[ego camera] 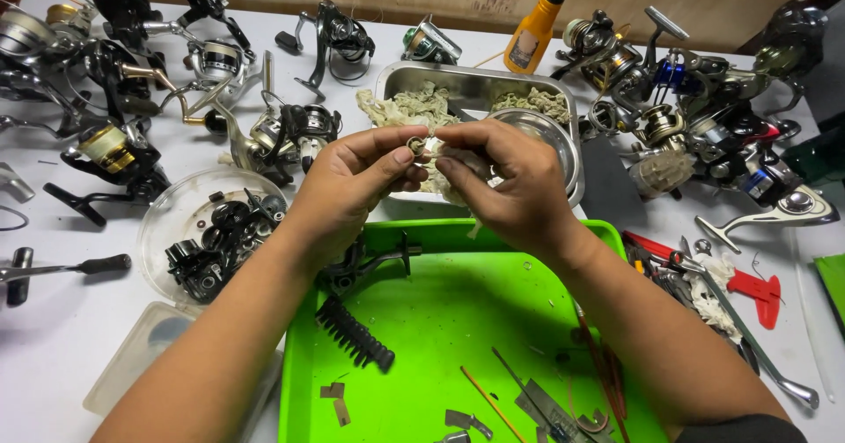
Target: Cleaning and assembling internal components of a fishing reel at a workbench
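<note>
White table [53, 337] crowded with fishing reels, a green tray [440, 320] at the near edge and a steel tray [475, 78] of rags behind it. Both hands are raised above the gap between the two trays. Left hand [352, 183] pinches a small ring-shaped metal part [416, 145] between thumb and forefinger, grip narrow and closed on it. Right hand [510, 183] meets it from the other side, fingertips closed on a wad of pale rag [440, 175] pressed against the same part, so the part sits right between the two grips, touching both. The ring's opening seems to face roughly toward the camera, though it is too small to be sure. Rag hangs down from the right grip toward the green tray. Clear bowl of dark reel parts [211, 232] lies left of the left forearm; orange oil bottle [532, 29] stands well behind; black ribbed handle piece [355, 333] lies in the green tray under the left wrist.
</note>
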